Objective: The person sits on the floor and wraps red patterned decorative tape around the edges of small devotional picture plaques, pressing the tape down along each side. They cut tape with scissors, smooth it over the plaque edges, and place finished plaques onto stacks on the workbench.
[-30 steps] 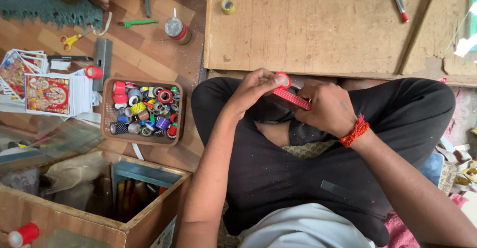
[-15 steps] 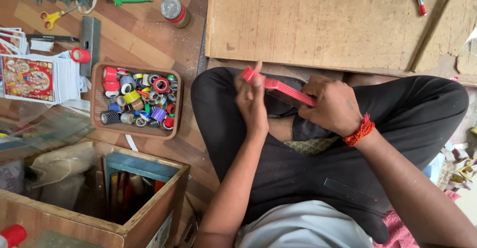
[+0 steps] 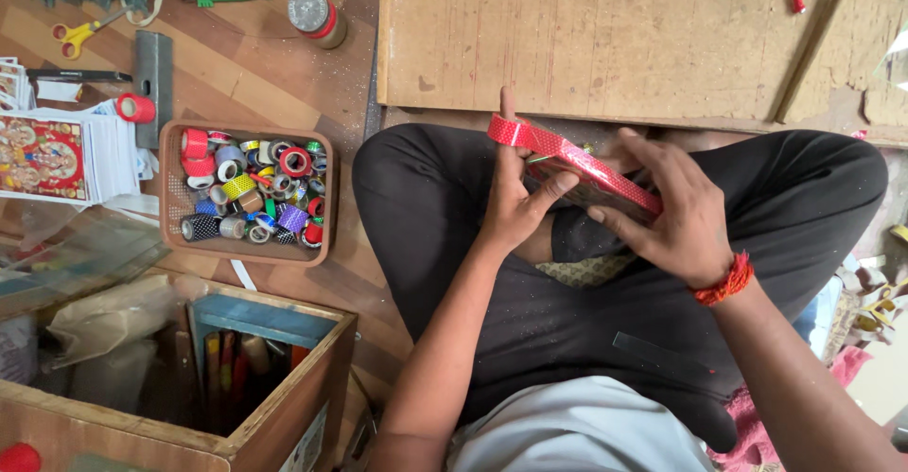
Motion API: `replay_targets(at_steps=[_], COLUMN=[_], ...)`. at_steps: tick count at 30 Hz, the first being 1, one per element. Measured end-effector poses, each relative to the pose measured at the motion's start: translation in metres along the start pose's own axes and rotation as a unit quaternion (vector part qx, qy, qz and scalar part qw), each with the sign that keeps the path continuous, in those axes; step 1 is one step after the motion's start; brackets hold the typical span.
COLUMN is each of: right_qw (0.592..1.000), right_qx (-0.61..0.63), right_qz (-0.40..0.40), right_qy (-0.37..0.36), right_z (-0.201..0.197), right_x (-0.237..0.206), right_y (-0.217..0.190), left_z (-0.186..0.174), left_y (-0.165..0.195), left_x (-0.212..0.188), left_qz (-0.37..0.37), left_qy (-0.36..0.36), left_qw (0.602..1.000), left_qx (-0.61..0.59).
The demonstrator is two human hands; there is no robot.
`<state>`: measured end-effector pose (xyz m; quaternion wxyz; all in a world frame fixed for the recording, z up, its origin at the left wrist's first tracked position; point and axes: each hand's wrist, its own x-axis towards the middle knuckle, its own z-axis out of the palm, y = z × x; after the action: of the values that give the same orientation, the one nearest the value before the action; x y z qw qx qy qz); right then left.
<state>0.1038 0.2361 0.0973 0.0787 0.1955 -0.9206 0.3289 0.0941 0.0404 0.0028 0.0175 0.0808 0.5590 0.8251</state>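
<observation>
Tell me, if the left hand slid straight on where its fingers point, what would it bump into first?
Probably the edge of the wooden board: the left hand points up-picture at it past the red strip; depth is unclear.

Both forearms reached forward over the crossed legs. The left hand point(image 3: 515, 202) stood edge-up, fingers extended far; the right hand point(image 3: 667, 212), just right of it, curled with fingers spread, palm down.
</observation>
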Motion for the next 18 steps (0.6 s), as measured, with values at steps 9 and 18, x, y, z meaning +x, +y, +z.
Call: replay_targets(at_steps=[9,18], right_qw=[0.995,0.995], right_qx=[-0.080,0.048], right_qz=[-0.028,0.090], right_qy=[0.045,-0.002], right_z=[0.037,0.037], right_x=[0.007,0.034], right_y=[-0.045,-0.042], left_z=[-0.005,-0.009], left_y=[-0.011,-0.017], left_x=[0.002,0.001], left_qz=[-0.016,-0.032], left_qy=[0.021,0.021], left_qw=[0.997,0.998], left_qx=[-0.073,-0.054])
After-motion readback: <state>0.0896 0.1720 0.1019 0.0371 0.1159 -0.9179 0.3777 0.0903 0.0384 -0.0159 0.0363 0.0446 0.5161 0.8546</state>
